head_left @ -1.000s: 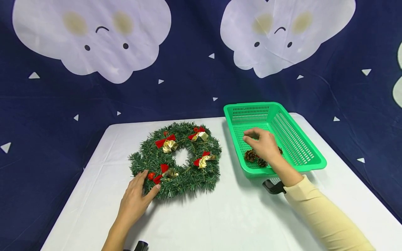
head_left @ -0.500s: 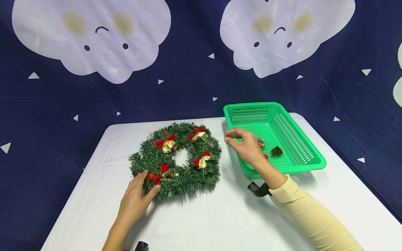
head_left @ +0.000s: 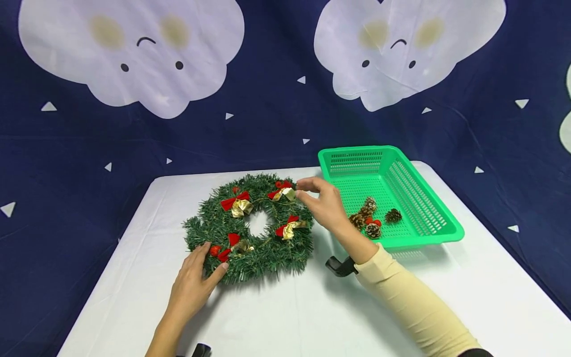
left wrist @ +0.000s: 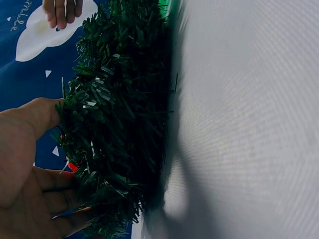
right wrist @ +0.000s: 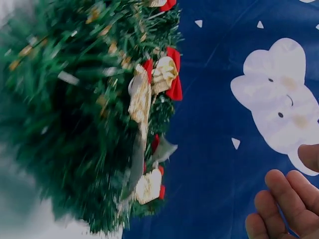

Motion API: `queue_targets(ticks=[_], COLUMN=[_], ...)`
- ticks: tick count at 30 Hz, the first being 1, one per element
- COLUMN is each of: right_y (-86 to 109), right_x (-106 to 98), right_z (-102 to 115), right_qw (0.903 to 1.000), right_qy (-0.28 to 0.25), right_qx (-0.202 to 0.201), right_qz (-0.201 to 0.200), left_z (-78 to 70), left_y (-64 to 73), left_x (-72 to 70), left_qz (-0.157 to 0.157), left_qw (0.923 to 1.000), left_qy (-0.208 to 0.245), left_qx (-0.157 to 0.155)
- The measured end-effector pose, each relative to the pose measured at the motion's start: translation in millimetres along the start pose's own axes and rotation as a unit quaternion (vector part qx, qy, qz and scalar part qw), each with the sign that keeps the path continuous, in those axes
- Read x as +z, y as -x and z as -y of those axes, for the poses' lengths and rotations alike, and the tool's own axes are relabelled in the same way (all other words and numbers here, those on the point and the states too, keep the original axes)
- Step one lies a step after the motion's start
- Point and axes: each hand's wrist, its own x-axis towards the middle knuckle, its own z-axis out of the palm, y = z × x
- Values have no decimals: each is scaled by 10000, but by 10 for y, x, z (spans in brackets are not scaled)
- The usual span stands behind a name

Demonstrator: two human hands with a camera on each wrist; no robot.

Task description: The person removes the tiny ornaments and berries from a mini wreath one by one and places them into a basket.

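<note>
A green tinsel wreath (head_left: 272, 260) with red and gold bows lies on the white table. My left hand (head_left: 192, 277) rests at its near left edge, thumb and fingers spread against the tinsel beside a red berry (head_left: 215, 250). Above the wreath's right side hovers my right hand (head_left: 327, 206), thumb and fingers apart with nothing between them. It is nearest the upper right bow (head_left: 283, 192). In the right wrist view, the fingers (right wrist: 286, 201) are loosely bent and away from the wreath.
A green perforated basket (head_left: 424, 198) stands at the right of the table. Several pine cones (head_left: 393, 215) and red berries (head_left: 377, 223) lie in it. Behind the table hangs a dark blue cloth (head_left: 267, 134) with white clouds.
My right hand has moved left from over the basket to above the wreath's right side, uncovering the pine cones. My left hand and the wreath have stayed put.
</note>
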Motion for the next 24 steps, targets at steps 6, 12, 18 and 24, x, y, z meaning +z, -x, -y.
queue_targets(ticks=[6,12,18,24], right_y=[-117,-223,-330,-419], right_x=[192,350,476,595], right_z=[17,17,15,-21], right_qw=[9999,9998,9990,9982], right_qy=[-106,-77,44,83], right_qx=[-27,-25,-154,-125], right_qz=[-113,-200,-423,-581], left_z=[1,0,-1,4], left_y=[7,10,8,14], left_x=[2,-3,-10,-7], left_qz=[2,20,67,66], left_qw=[10000,10000,9999,9999], left_qy=[14,27,-3,-40], left_qx=[-5,-36,-87,-75])
